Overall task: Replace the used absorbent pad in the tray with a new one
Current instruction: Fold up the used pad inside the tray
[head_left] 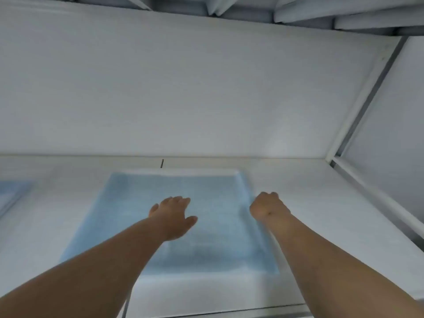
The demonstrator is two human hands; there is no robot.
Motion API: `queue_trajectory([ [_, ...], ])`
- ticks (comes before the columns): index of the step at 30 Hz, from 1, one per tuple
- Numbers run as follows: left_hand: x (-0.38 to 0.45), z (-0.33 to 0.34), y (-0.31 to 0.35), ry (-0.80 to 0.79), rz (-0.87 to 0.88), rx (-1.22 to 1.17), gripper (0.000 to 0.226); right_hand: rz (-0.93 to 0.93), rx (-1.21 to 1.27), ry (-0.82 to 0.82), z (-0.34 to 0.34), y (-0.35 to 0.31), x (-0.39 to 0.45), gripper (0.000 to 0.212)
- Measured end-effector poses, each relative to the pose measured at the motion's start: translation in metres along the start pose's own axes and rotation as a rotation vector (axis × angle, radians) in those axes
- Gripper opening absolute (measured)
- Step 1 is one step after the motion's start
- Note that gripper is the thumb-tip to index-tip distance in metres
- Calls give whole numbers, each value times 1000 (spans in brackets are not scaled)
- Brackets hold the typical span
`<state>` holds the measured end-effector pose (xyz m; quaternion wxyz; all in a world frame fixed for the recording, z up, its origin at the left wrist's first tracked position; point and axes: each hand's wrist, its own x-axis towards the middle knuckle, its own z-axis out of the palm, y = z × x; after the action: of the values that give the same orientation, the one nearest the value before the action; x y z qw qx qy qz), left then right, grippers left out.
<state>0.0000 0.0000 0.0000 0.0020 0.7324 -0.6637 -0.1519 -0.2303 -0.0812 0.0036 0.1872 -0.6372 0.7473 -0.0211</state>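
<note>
While the blue absorbent pad (202, 216) lies flat in the white tray (206, 292) beneath both hands, I note my left hand (173, 215) spread over it, my right hand (267, 206) curled at its edge, grip unconfirmed. Judged light, limp; lift by corners.

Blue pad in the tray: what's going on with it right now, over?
Left hand open, flat over blue pad. Right hand curled at pad's right edge; grip unclear. Pad lies spread in white tray. Nothing blocking.
</note>
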Motion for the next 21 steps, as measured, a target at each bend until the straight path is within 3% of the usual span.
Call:
queue_trajectory([
  [3,3,13,18,-34,81,12,67,-34,-2,-77,4,11,3,16],
  [8,4,33,35,-94,100,54,68,-42,82,-80,6,21,3,18],
  [12,4,42,36,-76,83,83,69,-17,142,-114,4,24,6,31],
  [16,4,40,38,-79,69,92,69,-42,111,-127,0,24,8,27],
  [21,5,38,39,-93,55,81,69,-137,185,-17,-3,14,5,17],
])
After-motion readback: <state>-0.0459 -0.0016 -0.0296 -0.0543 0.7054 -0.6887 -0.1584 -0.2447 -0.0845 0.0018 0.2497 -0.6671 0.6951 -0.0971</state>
